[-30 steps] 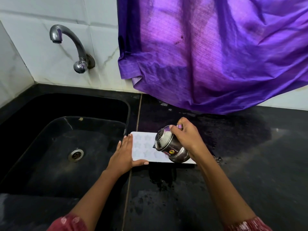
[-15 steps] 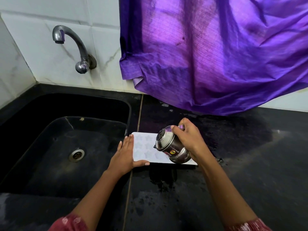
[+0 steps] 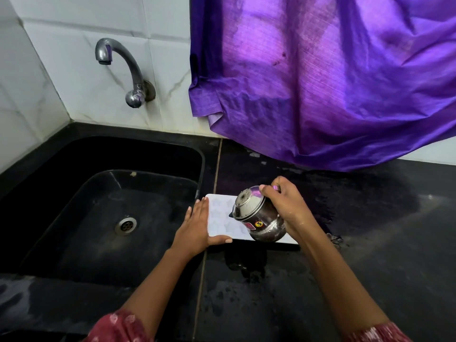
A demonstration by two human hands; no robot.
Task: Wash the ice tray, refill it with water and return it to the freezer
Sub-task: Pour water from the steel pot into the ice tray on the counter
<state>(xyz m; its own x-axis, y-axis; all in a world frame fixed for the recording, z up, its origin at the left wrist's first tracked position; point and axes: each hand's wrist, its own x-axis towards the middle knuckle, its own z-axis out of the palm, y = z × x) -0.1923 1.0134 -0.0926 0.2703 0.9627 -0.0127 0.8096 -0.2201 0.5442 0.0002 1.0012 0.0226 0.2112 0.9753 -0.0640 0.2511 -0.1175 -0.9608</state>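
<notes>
I see white ice tray [image 3: 220, 217] flat on black tabletop [image 3: 370, 262], at its left edge just beside sink [image 3: 74, 208]. Left hand [image 3: 197, 229] flat on tray's left end, fingers straight, released, thumb along near edge. Right hand [image 3: 286, 206] fingers grasping steel pot [image 3: 256, 218], pot tilted, mouth leftward, over tray's middle. Wet patches on tabletop near tray. Tap [image 3: 125, 62] on wall behind sink; purple cloth [image 3: 320, 82] hanging at tabletop's back edge.

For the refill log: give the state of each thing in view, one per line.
ice tray: flat on the counter, moulds up
steel pot: tilted over the ice tray
left hand: lies flat on the ice tray's left end
right hand: grips the steel pot
tap: no water running
sink: drain unplugged
counter: wet
</notes>
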